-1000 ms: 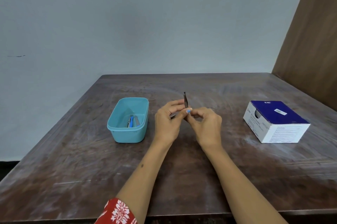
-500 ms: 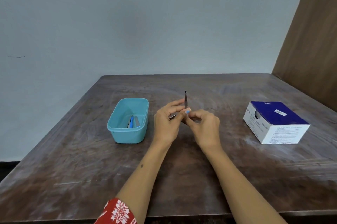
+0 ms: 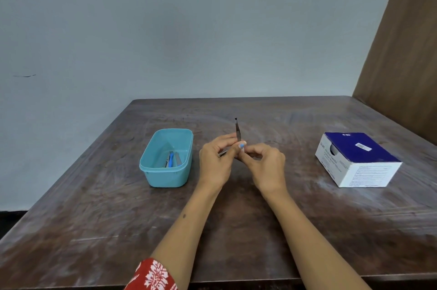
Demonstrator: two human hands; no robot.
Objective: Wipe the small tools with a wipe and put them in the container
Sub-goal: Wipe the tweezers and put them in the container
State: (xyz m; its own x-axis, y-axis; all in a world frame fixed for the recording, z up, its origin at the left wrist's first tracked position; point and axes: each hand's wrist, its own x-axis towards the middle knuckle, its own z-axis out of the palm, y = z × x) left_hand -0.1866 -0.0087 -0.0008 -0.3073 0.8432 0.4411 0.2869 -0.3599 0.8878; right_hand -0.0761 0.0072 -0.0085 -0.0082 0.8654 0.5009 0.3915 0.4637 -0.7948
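Nearest the camera, a red sleeve with white flower print point(image 3: 151, 274) at the bottom edge, about 6 o'clock, and two bare forearms reaching out over the dark, worn wooden tabletop point(image 3: 94, 230). The hands meet near the centre of the tabletop. Left hand point(image 3: 216, 162): fingers curled round a thin dark metal tool point(image 3: 237, 130), which looks like tweezers; its flat tip stands nearly upright above the fingers, tilted slightly toward 11 o'clock, and a short shiny end shows below the hand at about 8 o'clock. Right hand point(image 3: 266, 165): fingers curled in, fingertips pinched against the tool's lower shaft just beside the left thumb; a small pale blue-white scrap there may be the wipe point(image 3: 241, 146), too small to be sure. At 9 o'clock of the hands, just beside the left one, a teal plastic container point(image 3: 165, 178) holding a few slim tools point(image 3: 172, 159), one with a blue handle. Well apart at 3 o'clock, a blue-and-white carton point(image 3: 361, 159) with fine print on its sides. Beyond, a pale grey-blue wall point(image 3: 189, 29); brown wooden panel point(image 3: 406, 65) at 2 o'clock. Against half a second ago: grips unchanged, the tool now leans slightly left, and container and carton have not moved.
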